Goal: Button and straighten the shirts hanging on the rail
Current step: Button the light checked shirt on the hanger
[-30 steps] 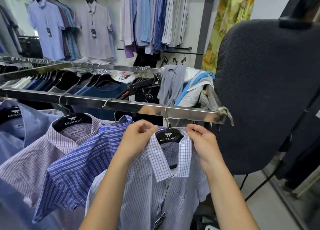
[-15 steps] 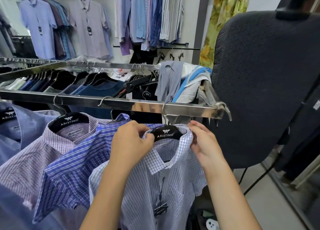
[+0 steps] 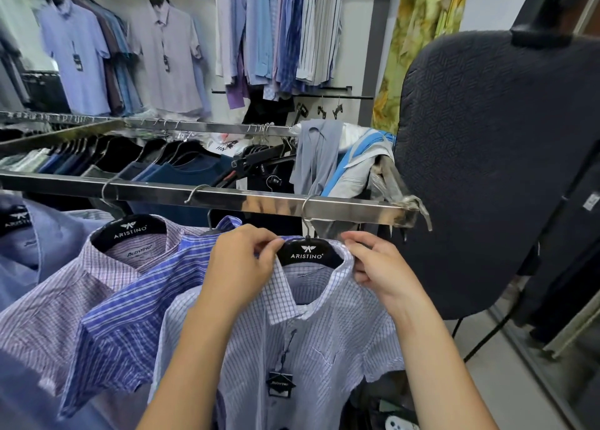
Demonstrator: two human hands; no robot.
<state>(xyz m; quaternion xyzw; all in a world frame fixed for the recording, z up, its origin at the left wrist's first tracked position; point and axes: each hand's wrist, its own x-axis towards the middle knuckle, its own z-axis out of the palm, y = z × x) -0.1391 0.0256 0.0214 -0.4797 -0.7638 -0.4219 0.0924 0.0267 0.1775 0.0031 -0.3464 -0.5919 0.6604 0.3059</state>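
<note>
we see the pale checked shirt [image 3: 324, 332] hanging at the right end of the steel rail [image 3: 259, 201], on a black hanger [image 3: 306, 252] printed "aristino" in white under a small winged mark. a dark tag [image 3: 280, 382] dangles down its front; its writing may be the same brand, but it is too blurred for us to be sure. our left hand [image 3: 240, 267] pinches the collar beside the hanger, thumb and fingers curled onto the cloth. our right hand [image 3: 380, 267] grips the collar's other side the same way.

just to the left hang a blue striped shirt [image 3: 130, 316] and a purple checked shirt [image 3: 58, 303], the latter on a second hanger [image 3: 130, 231] also marked "aristino". behind runs a back rail [image 3: 211, 127] of dark clothes, and more shirts [image 3: 276, 30] hang on the wall. a dark padded chair [image 3: 487, 170] stands just right of the rail end, over a pale floor [image 3: 513, 390].
</note>
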